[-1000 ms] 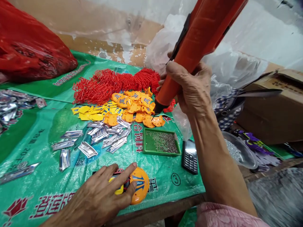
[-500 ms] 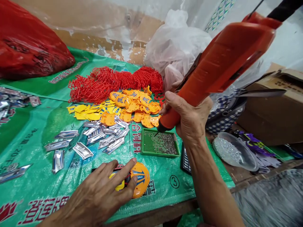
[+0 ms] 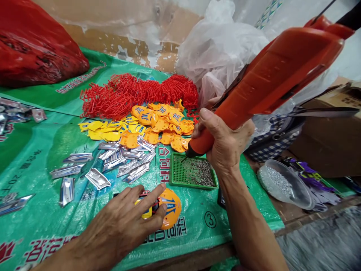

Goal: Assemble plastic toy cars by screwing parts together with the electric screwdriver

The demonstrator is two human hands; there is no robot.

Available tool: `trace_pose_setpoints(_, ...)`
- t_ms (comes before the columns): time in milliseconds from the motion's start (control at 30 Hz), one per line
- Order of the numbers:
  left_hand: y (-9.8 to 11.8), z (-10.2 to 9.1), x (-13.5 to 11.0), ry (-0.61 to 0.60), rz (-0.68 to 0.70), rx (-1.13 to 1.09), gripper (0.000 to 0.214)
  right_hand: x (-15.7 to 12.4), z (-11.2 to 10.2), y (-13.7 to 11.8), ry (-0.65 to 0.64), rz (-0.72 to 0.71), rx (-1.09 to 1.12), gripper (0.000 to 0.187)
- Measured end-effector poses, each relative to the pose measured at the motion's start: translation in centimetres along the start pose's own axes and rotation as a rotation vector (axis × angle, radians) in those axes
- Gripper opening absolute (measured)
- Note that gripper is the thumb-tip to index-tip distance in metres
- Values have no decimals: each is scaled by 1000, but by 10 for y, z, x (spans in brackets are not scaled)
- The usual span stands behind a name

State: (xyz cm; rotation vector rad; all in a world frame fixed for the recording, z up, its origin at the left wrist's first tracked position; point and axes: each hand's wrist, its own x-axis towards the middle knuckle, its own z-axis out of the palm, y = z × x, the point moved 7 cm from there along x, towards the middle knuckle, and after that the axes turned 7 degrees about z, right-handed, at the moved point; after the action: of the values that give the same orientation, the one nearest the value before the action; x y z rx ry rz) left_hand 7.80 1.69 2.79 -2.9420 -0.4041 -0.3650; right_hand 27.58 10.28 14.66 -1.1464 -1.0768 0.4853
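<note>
My right hand (image 3: 222, 139) is wrapped round a red-orange electric screwdriver (image 3: 262, 79), its nose slanting down to the left. The thin bit reaches over a green perforated tray (image 3: 194, 185) strewn with small dark screws (image 3: 201, 171). Lower down, my left hand (image 3: 132, 218) grips a plastic toy assembly (image 3: 170, 209) against the green sheet. An orange rounded end with blue markings, plus some yellow and black, shows past the fingers; the rest is covered by the hand. Silvery printed pieces (image 3: 138, 163) lie loose beyond this hand.
Orange shells (image 3: 160, 116), yellow plates (image 3: 105, 131) and red plastic frames (image 3: 135, 92) are heaped farther back. A red bag (image 3: 36, 49) sits at left, a white plastic bag (image 3: 220, 45) behind. A clear bowl of small pieces (image 3: 278, 184) and a cardboard box (image 3: 329, 128) are at right.
The view has shifted slightly. The screwdriver's bit has moved a little left over the tray. Both hands keep their holds, and the toy assembly stays under my left hand.
</note>
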Motion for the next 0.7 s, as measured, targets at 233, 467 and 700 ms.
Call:
trace_pose_setpoints(233, -1, -1, -2, 24, -6, -23, 35, 0, 1, 5, -48, 11, 16, 25)
trace_pose_setpoints(467, -1, -8, 1, 60, -2, -18, 37, -2, 2, 5, -21, 24, -35, 29)
trace_pose_setpoints(700, -1, -9, 1, 76, 16, -14, 33, -3, 2, 3, -15, 18, -21, 32)
